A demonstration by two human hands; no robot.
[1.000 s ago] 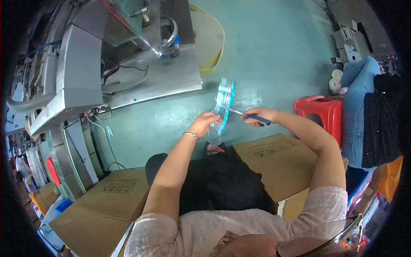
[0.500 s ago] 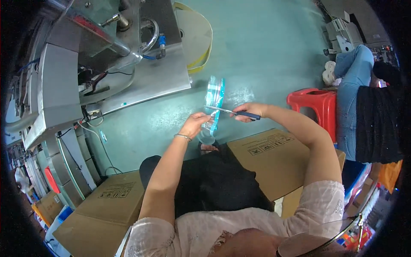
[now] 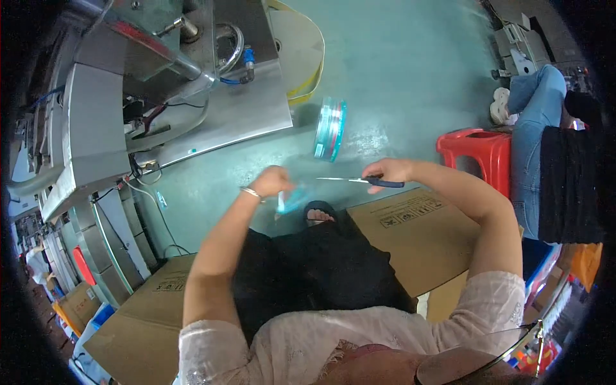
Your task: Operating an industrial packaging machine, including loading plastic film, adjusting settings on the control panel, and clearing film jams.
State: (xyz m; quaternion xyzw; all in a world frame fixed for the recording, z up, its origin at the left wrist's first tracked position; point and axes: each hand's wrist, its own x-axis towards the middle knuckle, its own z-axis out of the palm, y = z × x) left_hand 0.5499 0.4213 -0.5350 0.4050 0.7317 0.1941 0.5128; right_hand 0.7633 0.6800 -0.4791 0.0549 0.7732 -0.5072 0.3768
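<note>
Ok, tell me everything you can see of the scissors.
The scissors have slim, silvery blades that look like metal and a dark, bluish-black handle, perhaps plastic. The right hand grips them at the handle, its fingers partly covering it. They are held in the air, seen against the green floor, nearly level across the picture, tips toward the person's left. The blades look closed or nearly so, and nothing visibly touches them.

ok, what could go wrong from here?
The scissors in the right hand point toward the left hand; a slip could nick it. Bare toes show in the picture just below the hands, so dropped scissors might hurt them. The turquoise-and-clear plastic ahead is in neither hand; it could end up underfoot.
</note>
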